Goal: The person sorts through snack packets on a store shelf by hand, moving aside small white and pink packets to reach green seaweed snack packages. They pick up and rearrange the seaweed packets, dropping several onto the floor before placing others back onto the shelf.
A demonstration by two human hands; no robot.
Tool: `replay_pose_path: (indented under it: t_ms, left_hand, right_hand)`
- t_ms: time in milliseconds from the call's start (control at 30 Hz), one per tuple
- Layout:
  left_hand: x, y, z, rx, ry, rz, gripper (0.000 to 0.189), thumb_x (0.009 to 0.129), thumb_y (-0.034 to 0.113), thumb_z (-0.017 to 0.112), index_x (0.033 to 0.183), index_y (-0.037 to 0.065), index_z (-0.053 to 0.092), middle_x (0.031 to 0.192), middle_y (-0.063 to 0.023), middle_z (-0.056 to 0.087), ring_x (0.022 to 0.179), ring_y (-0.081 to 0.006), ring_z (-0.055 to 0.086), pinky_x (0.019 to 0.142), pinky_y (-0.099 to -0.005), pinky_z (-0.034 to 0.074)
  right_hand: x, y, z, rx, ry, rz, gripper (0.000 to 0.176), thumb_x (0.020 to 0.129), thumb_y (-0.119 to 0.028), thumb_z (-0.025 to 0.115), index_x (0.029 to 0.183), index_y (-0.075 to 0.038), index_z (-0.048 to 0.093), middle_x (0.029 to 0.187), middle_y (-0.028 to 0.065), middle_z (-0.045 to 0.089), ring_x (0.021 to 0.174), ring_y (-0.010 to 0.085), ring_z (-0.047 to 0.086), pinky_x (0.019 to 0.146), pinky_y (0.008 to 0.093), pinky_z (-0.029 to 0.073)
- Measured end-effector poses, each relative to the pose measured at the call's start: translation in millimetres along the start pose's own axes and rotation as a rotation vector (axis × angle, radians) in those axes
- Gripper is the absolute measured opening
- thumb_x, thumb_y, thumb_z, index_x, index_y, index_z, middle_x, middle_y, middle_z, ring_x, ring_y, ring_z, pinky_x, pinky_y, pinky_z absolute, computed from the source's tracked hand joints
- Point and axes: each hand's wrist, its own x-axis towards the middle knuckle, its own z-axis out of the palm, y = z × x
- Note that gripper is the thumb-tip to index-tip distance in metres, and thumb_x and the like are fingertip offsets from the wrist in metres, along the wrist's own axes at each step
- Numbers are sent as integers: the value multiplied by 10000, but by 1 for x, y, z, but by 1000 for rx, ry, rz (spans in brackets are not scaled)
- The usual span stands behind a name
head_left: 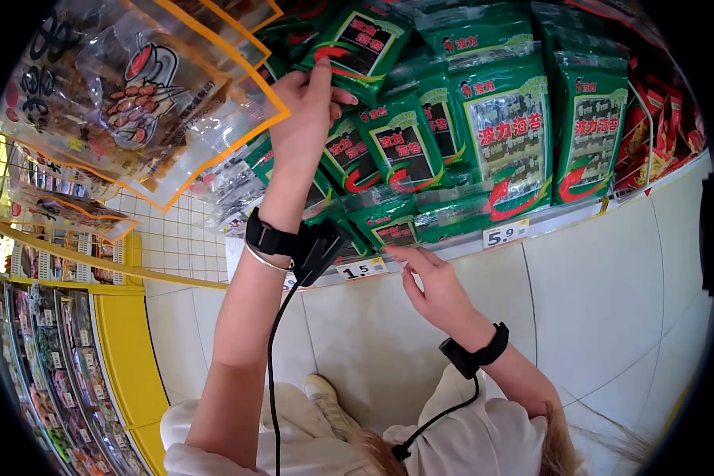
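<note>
My left hand (pixel 313 103) reaches up into the shelf and grips a small green seaweed packet (pixel 362 47), with a finger laid over its front. Below and beside it, more small green packets (pixel 402 148) with dark windows stand and lean in rows. To their right are larger seaweed packs (pixel 505 131) with a see-through front. Lower down, my right hand (pixel 435 287) is empty, fingers stretched and thumb apart, its fingertips near the shelf's front edge beside a price tag (pixel 361 270). Each wrist wears a black strap with a cabled device.
Clear bags with orange borders (pixel 214 147) hang at the upper left, in front of a yellow wire rack (pixel 174 230). Red packets (pixel 662 131) fill the far right of the shelf. A yellow display unit (pixel 123 349) stands lower left on the tiled floor (pixel 595 309).
</note>
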Motion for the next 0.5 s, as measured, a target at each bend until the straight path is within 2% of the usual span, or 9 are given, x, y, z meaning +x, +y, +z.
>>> replay_pose_path:
  t_ms: [67, 100, 200, 267, 300, 367, 500]
  left_hand:
    - [-5, -2, -1, -48, 2, 0, 396, 961, 372, 606, 798, 12, 586, 684, -83, 652, 507, -58, 471, 483, -213, 366]
    - [-9, -4, -2, -88, 16, 18, 385, 966, 362, 601, 795, 17, 582, 692, -80, 649, 522, -62, 487, 491, -213, 376]
    - [-29, -6, -8, -155, 52, 30, 364, 974, 344, 594, 798, 26, 570, 701, -75, 641, 544, -73, 513, 507, -213, 393]
    - [-39, -10, -13, -186, 73, 25, 353, 976, 336, 593, 804, 29, 562, 701, -73, 636, 550, -80, 525, 514, -214, 400]
    - [-42, -15, -17, -205, 51, 51, 346, 980, 328, 588, 809, 30, 553, 704, -77, 634, 553, -86, 531, 517, -218, 405]
    - [-51, -21, -25, -239, 43, 52, 332, 991, 309, 576, 820, 28, 531, 710, -92, 626, 556, -101, 540, 522, -231, 421]
    - [-83, -34, -38, -339, -23, -17, 335, 1009, 308, 549, 835, 22, 532, 711, -106, 628, 561, -113, 557, 522, -242, 438]
  right_hand:
    - [-1, -4, -4, -13, -56, -103, 338, 883, 48, 526, 1206, -38, 576, 1065, 185, 639, 859, 372, 637, 731, 417, 520]
    - [0, -10, -7, -14, -59, -100, 338, 883, 48, 526, 1206, -38, 576, 1065, 185, 639, 859, 372, 637, 731, 417, 520]
    - [6, -29, -18, 20, -34, -163, 324, 882, 55, 534, 1184, -42, 602, 1023, 163, 642, 829, 328, 654, 720, 379, 527]
    - [14, -36, -26, 79, 29, -197, 311, 902, 53, 529, 1189, -36, 610, 990, 131, 646, 799, 246, 669, 707, 334, 533]
    - [17, -40, -31, 71, 19, -195, 311, 902, 53, 529, 1189, -36, 610, 990, 131, 646, 799, 246, 669, 707, 334, 533]
    - [22, -49, -40, 291, 64, -46, 271, 958, 5, 509, 1214, -17, 593, 981, 92, 649, 846, 155, 652, 747, 284, 524]
    - [40, -64, -59, 404, 70, 3, 277, 1017, -86, 477, 1273, 6, 532, 1026, 80, 646, 945, 104, 610, 847, 253, 489]
